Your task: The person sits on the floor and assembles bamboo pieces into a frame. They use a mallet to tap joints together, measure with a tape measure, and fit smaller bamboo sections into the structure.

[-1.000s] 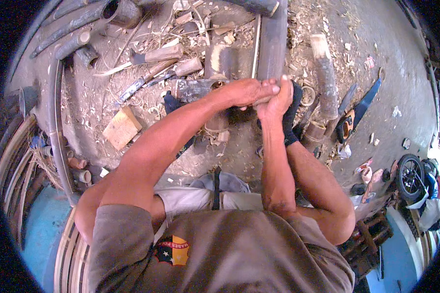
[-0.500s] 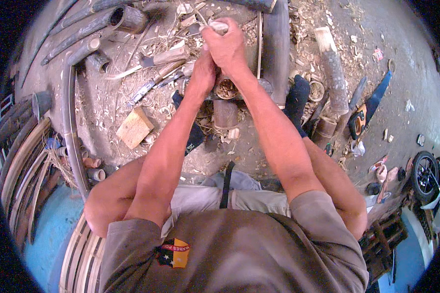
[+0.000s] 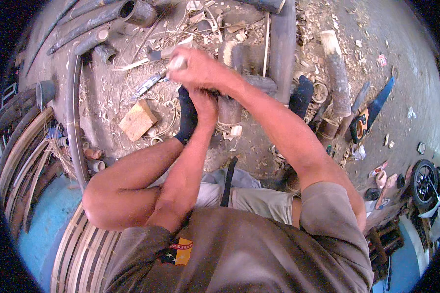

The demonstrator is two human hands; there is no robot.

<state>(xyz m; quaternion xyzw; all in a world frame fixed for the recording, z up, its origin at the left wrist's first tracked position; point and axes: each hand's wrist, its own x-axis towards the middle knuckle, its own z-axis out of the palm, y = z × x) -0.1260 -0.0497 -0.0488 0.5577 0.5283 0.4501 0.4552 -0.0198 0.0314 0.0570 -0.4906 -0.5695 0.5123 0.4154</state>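
Observation:
My right hand (image 3: pixel 200 68) is closed around a pale tool handle (image 3: pixel 177 62) that sticks out to its left; the blade is hidden. Just below it, my left hand (image 3: pixel 208 100) grips the top of a short bamboo piece (image 3: pixel 228 113), which stands upright on the ground. The right hand partly covers the left hand's fingers. The bamboo piece sits between my feet in dark socks, the left foot (image 3: pixel 187 115) and the right foot (image 3: pixel 300 95).
A wooden block (image 3: pixel 138 119) and a knife (image 3: pixel 149 83) lie on the shavings to the left. Bamboo poles (image 3: pixel 83 24) lie at the back left, a thick log (image 3: pixel 337 73) and a saw (image 3: pixel 371 112) to the right. Bent bamboo strips (image 3: pixel 78 254) lie at lower left.
Both hands have moved away from me and to the left. The right hand now sits above the left with the handle sticking out; the camera has tilted.

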